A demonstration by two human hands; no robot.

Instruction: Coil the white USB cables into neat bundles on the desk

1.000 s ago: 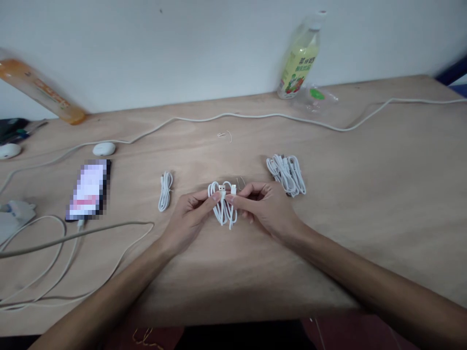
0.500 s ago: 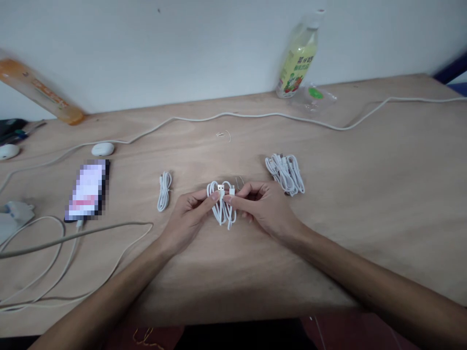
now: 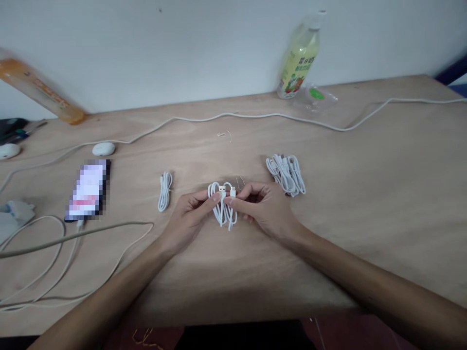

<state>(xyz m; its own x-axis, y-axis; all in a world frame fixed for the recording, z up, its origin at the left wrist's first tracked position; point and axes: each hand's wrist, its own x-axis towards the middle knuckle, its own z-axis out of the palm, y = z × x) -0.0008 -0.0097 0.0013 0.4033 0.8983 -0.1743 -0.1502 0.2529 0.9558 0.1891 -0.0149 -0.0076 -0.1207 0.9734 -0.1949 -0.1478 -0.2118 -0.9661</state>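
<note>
Between both hands is a coiled white USB cable (image 3: 226, 214), its metal USB plug and a smaller plug side by side, pointing away from me. My left hand (image 3: 191, 211) pinches the coil from the left, thumb on top beside the larger plug. From the right, my right hand (image 3: 268, 206) grips the same coil, thumb tip near the smaller plug. The fingers under the coil are partly hidden. A thin twist tie (image 3: 240, 183) lies just beyond my right fingers. Left of my left hand rests a tied white cable bundle (image 3: 165, 191); beyond my right hand lies a pile of coiled white cables (image 3: 286, 175).
A phone (image 3: 87, 189) on a charging cord lies at left, near a white earbud case (image 3: 103, 148) and a charger (image 3: 16, 218). A long white cord (image 3: 255, 115) crosses the back. Two bottles, one yellow-green (image 3: 299, 63) and one orange (image 3: 44, 92), lean against the wall.
Hardly anything differs. Both hands keep their pinch on the coil, and the whole view has shifted very slightly.
</note>
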